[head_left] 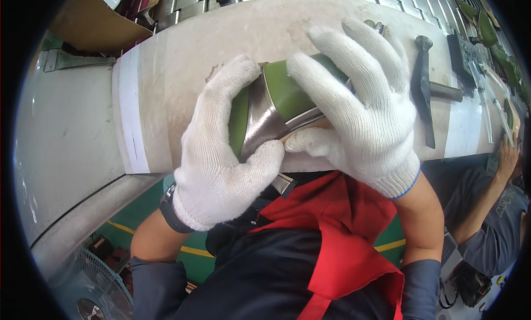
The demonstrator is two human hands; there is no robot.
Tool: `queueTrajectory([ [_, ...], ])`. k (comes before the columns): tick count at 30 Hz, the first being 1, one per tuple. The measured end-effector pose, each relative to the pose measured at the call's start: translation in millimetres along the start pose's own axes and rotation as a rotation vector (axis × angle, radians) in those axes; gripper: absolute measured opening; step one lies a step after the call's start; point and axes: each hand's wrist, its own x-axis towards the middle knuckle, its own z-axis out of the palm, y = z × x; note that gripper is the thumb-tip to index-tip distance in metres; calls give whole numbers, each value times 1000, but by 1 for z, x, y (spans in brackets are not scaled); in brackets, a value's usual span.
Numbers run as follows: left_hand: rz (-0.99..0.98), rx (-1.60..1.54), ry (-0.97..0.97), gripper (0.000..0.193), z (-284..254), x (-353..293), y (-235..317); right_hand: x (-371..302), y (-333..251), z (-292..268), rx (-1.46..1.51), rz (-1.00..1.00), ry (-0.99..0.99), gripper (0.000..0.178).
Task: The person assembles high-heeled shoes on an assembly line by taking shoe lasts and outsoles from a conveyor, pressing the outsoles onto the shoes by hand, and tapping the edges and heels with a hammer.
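Note:
A green shoe (287,93) with a shiny silver strap across it, looking like a sandal, is held just above the pale work surface (260,27). My left hand (221,148), in a white knitted glove, grips its left end, fingers along the far side and thumb on the near edge. My right hand (365,110), gloved the same way, bends over the right part. Its thumb presses the near edge by the silver strap, and its fingers reach over the top. The right end of the shoe is mostly hidden under that hand.
Right of my hands lies a hammer (423,87) with a dark head. Behind it are a black block (462,63) and a metal conveyor with green shoes (487,29). A co-worker's arm (487,193) is at the far right. A fan (88,287) stands lower left.

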Motion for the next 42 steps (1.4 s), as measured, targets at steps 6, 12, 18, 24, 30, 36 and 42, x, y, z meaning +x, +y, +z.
queueTrajectory([
  [6,33,19,-4,87,3,2,2,10,-6,-7,-55,13,-35,71],
  [12,42,-31,17,95,7,-1,2,43,-23,-24,-13,120,-224,70],
  [18,64,39,80,93,9,0,5,56,-23,-26,-26,91,-322,68],
  [24,124,77,175,93,19,-2,3,56,-24,-31,-75,123,-338,70],
  [30,90,164,131,89,15,-10,14,-9,25,-31,65,299,249,52],
  [36,214,291,19,99,9,24,20,-65,77,-74,138,551,61,44],
  [42,245,130,-140,107,18,69,34,-65,75,-85,-105,462,-257,56],
])
